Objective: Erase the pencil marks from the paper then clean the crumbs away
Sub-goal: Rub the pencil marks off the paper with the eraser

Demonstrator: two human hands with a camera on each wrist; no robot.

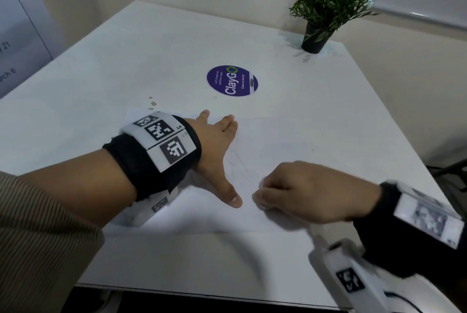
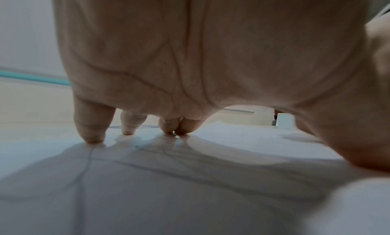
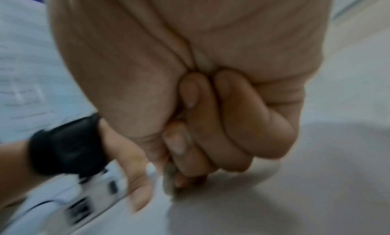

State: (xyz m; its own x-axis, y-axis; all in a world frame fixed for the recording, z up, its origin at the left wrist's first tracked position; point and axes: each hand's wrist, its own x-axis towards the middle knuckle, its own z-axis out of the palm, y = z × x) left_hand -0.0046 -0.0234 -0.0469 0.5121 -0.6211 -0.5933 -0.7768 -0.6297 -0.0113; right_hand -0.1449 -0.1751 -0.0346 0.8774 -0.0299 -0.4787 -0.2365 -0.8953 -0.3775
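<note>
**On the paper: right hand rubbing beside the braced left thumb**

On the paper (image 1: 202, 214), your left hand (image 1: 214, 151) is lying spread flat, fingertips (image 2: 94, 138) pressing the sheet down and thumb stretching out toward your right hand (image 1: 303, 189). Your right grip is curling tight, fingers folded into the palm and pinching something small and pale at their tips, probably the eraser (image 3: 168, 180); the blur is hiding its shape. That tip is touching the paper just beside the left thumb.

Faint pencil marks (image 1: 240, 166) are showing on the paper between the left hand's thumb and fingers, just beyond the right hand's knuckles, so your right hand is the nearer one and the strokes are needing to go away from you. The paper's long axis is running left to right across the counter (image 1: 151, 60).

You are having open paper to the right of the marks and toward the round purple sticker (image 1: 232, 81). The paper's near edge is lying close behind your right wrist, with bare counter after it. A few crumbs (image 1: 153, 103) are sitting past the paper's far left corner.
</note>
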